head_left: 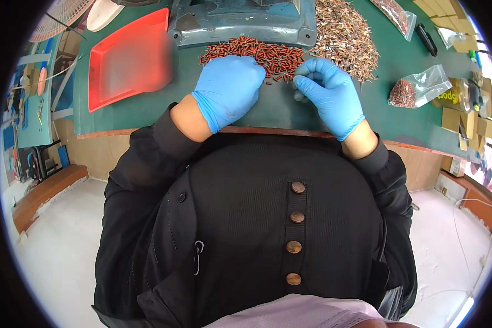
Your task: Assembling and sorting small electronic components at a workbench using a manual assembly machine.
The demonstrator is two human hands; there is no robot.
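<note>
A heap of small red sleeved terminals (257, 53) lies on the green table mat (147, 106) in front of me. My left hand (228, 87), in a blue glove, rests palm down at the near edge of the heap with fingers curled; whether it holds a piece is hidden. My right hand (329, 90), also gloved in blue, has its fingertips pinched together at the heap's right end, apparently on a small piece. A larger pile of bare copper-coloured metal terminals (344, 35) lies just beyond the right hand.
A red plastic tray (127, 57) sits at the left. A grey-blue machine base (240, 22) stands behind the heap. Clear bags of parts (418, 87) and small cardboard boxes (464, 117) lie to the right. The table's wooden front edge (109, 132) runs just below my wrists.
</note>
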